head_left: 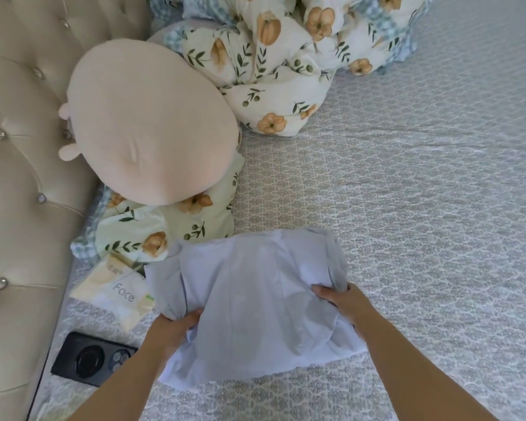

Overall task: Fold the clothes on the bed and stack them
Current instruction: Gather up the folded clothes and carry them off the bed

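Both grips grasp a pale shirt (249, 302): left hand (176, 328) bunches its left edge, right hand (343, 302) pinches its right edge. The shirt lies on the near bed (407, 208), half-folded. Next likely calls for another fold before stacking.

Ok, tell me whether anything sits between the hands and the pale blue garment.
Nothing visible does. The left hand and right hand both already grip the pale blue garment at its sides. The black phone and face-tissue pack lie beside it, to its left.
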